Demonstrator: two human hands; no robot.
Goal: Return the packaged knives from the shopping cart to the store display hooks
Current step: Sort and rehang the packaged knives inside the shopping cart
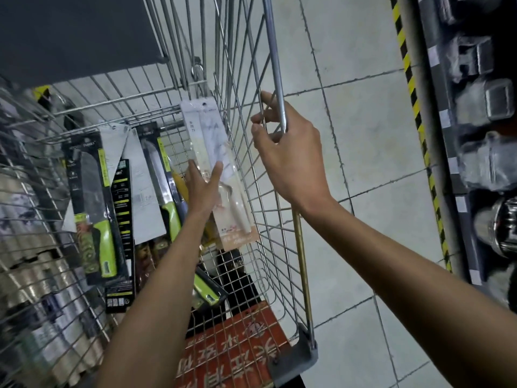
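Inside the wire shopping cart (pixel 253 191) lie several packaged knives. My left hand (pixel 202 189) reaches down into the cart and holds a pale clear-fronted knife pack (pixel 212 152), thumb on its front and fingers behind it. A black pack with a green-handled knife (pixel 92 203) lies at the left. Another green-handled knife pack (pixel 161 186) lies in the middle, partly under white cards. My right hand (pixel 285 148) grips the cart's right top rail (pixel 275 68).
Tiled floor (pixel 349 135) lies to the right of the cart. A store shelf with metal pots and containers (pixel 486 163) runs along the right edge, behind a yellow-black striped strip (pixel 419 130). A red sign (pixel 232 345) sits at the cart's near end. Wrapped goods show through the left wires.
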